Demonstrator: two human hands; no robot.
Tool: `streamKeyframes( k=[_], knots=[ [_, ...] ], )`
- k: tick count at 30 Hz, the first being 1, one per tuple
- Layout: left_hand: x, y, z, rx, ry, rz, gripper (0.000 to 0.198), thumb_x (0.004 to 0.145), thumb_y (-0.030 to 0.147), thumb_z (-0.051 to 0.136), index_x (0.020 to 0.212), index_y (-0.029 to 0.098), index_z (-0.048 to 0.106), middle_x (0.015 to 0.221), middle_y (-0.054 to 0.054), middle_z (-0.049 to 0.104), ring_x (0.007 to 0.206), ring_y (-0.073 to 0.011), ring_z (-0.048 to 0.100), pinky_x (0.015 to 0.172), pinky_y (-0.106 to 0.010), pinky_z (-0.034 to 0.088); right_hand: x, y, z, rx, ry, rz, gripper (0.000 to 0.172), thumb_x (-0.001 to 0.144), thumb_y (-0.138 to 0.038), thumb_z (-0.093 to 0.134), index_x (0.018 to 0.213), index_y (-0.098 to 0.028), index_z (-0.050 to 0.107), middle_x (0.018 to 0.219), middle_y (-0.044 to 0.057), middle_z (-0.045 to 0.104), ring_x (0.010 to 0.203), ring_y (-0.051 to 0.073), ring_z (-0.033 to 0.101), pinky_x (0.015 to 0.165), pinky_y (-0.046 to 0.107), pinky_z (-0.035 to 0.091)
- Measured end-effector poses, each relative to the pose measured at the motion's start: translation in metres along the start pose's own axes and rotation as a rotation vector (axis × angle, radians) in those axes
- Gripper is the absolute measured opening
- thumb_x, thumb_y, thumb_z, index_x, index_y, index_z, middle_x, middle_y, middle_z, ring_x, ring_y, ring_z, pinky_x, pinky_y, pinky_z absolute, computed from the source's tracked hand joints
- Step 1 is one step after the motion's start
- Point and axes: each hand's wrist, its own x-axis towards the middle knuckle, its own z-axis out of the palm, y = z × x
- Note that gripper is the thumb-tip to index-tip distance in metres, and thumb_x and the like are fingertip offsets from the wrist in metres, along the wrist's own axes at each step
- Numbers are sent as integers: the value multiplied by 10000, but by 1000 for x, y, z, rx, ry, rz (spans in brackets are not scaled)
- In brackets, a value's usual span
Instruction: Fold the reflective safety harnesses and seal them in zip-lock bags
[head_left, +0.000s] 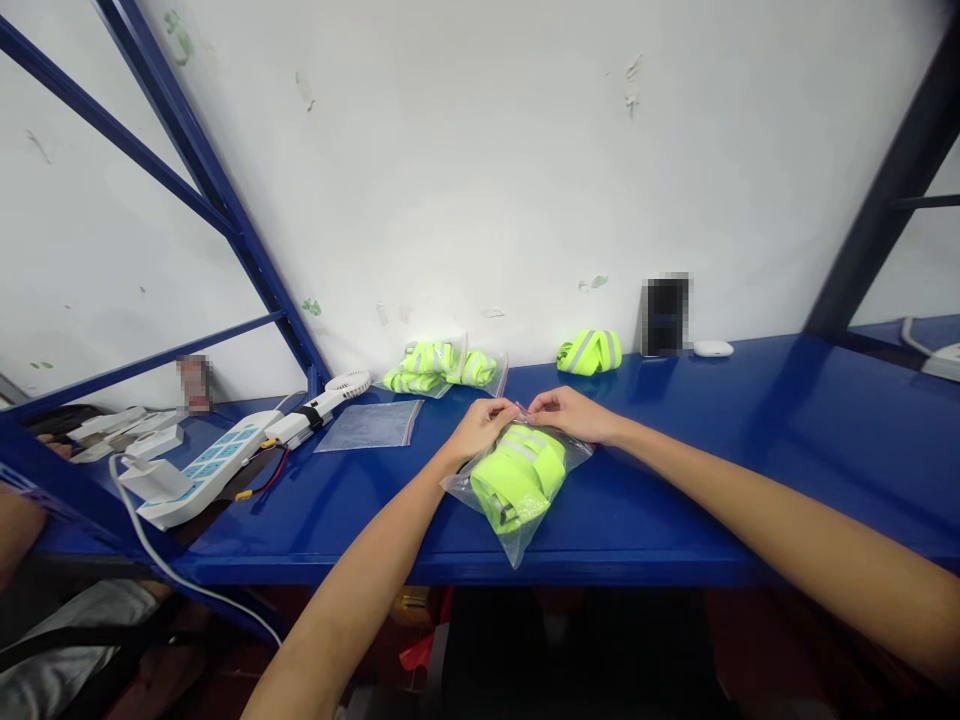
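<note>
A clear zip bag lies near the table's front edge with a rolled neon-yellow reflective strap inside it. Its mouth points away from me, and both hands pinch it there. My left hand has thumb and finger closed on the bag's top edge. Close beside it, my right hand pinches the same edge, fingertips almost meeting the left ones. A flat clear zip bag with a red seal line lies to the left. Behind my hands, bagged yellow straps and one loose rolled strap rest by the wall.
A white power strip with a cable stands on the left beside a small white fan. A dark phone-like object leans on the wall near a white case. Blue posts frame the blue table. Someone's leg shows lower left.
</note>
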Motion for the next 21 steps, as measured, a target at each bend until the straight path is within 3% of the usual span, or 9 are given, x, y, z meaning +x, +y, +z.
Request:
streamKeyframes(
  k=[4, 8, 16, 21],
  knots=[
    [0, -1, 0, 83, 25, 39, 383, 865, 472, 557, 814, 118, 693, 750, -43, 649, 668, -135, 534, 626, -238, 387, -1, -2, 1, -12, 11, -23, 294, 765, -429, 636, 814, -144, 694, 801, 34, 676, 758, 173, 572, 715, 274, 432],
    [2, -5, 1, 107, 35, 45, 370, 866, 456, 558, 771, 118, 674, 750, -47, 649, 681, -139, 550, 642, -242, 408, -1, -3, 3, -48, -11, -41, 337, 789, -459, 601, 838, -134, 677, 743, 20, 636, 675, 146, 523, 632, 259, 396],
    [3, -9, 0, -98, -70, -31, 318, 774, 440, 681, 812, 125, 692, 839, -63, 681, 705, -138, 578, 673, -249, 417, -2, -2, 6, -121, -14, -60, 298, 800, -417, 557, 819, -136, 653, 709, 1, 580, 645, 128, 456, 591, 247, 343],
    [6, -8, -2, -154, -5, -119, 222, 724, 348, 694, 699, 128, 703, 644, -19, 619, 600, -118, 489, 606, -254, 345, 0, -11, 6, -82, -61, 18, 274, 783, -406, 540, 674, -159, 587, 609, -37, 472, 601, 111, 390, 565, 247, 296]
  ],
)
